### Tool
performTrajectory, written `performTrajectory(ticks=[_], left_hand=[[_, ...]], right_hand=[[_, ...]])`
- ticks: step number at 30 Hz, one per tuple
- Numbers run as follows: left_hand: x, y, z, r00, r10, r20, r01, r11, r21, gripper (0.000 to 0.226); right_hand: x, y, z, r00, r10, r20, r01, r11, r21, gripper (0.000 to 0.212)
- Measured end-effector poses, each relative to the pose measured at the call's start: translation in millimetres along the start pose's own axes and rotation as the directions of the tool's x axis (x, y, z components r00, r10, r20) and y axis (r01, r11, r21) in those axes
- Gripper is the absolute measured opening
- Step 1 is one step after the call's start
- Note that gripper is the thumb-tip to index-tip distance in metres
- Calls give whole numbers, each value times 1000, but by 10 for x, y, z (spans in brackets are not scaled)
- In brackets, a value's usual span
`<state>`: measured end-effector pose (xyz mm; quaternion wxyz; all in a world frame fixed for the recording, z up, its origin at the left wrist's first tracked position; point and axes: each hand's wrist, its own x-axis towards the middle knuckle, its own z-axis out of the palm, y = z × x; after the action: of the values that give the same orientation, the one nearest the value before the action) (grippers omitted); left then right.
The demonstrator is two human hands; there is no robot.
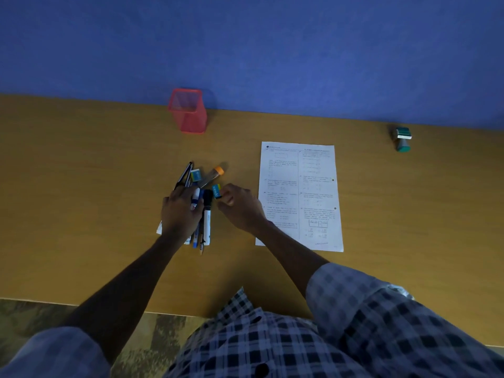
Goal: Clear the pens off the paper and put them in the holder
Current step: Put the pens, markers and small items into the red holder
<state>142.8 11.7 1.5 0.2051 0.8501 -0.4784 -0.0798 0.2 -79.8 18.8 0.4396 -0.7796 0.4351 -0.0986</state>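
Checked shirt fabric [341, 336] fills the bottom of the frame, with both bare forearms reaching up from it over a wooden desk [81, 200]. At centre left, the left hand [181, 211] lies palm down across a bundle of pens [203, 214], its fingers spread a little and pressing on the bundle; a white marker with a black cap [207, 214] lies along the hand's right side, and thin dark pens fan out toward the upper left beyond the fingertips. Just right of it, the right hand [240, 207] has its fingers curled together, pinching a small blue-and-green eraser [217, 191] between thumb and fingertips. A second such eraser [195, 175] and an orange-capped tube [214, 174] lie just above the bundle. The printed sheet of paper [298, 196] lies right of centre, the right wrist overlapping its left edge, and the bundle lies beside it on the bare desk rather than on it. A red mesh holder [188, 110] stands upright at upper centre-left against a blue wall [272, 45], well apart from the pens. A green stamp [403, 139] sits at the far right.
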Motion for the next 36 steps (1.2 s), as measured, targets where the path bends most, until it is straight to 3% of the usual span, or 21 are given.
performTrajectory(ticks=[8,13,20,24,30,36], left_hand=[[74,96,-95,990,-4,138,3,1000,5,52],[97,113,-118,989,-10,149,14,1000,-25,38],[101,88,-115,990,17,142,-14,1000,-21,23],[151,82,-132,991,-10,132,22,996,-91,22],[405,92,-301,998,31,-49,-39,981,-187,14],[846,153,-657,978,79,-191,-126,961,-248,13]], right_hand=[[95,-238,251,999,-30,-13,27,979,-200,33],[125,-348,331,1000,-26,9,28,934,-356,26],[151,-395,370,1000,1,26,6,964,-267,23],[141,-378,314,1000,-7,-11,5,986,-170,36],[255,-451,121,972,-2,-235,-12,998,-57,28],[470,-657,-146,923,-51,-382,86,993,75,22]])
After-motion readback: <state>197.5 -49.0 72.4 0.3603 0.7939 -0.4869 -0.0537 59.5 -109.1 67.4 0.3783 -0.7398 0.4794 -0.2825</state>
